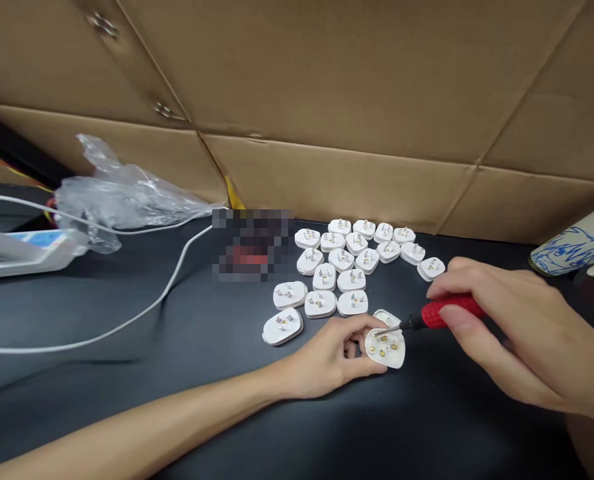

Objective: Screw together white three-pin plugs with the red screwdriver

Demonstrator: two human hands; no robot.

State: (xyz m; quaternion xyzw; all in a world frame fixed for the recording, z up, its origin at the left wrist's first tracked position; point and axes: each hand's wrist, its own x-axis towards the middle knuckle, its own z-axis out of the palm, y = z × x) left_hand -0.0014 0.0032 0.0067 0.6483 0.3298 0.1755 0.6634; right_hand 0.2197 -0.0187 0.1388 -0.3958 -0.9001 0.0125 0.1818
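Between its thumb and fingers my left hand [334,357] grips an opened white plug housing [391,353], with brass-coloured metal parts showing inside. My right hand [507,333] is closed around the red handle of a screwdriver [434,313]. The screwdriver's shaft points left, and its tip is at the upper part of the open housing. Just behind the housing is another white plug piece [387,319], partly covered. Several white plugs [353,303] lie on the black table beyond my hands, their metal pins facing up.
Clear plastic bags [127,197] and a white cable [177,270] lie at the left, near a white-and-blue device [27,253]. A pixelated patch hides something at the back centre. Cardboard [327,87] stands along the back. A patterned cylindrical container [577,243] is at the right.
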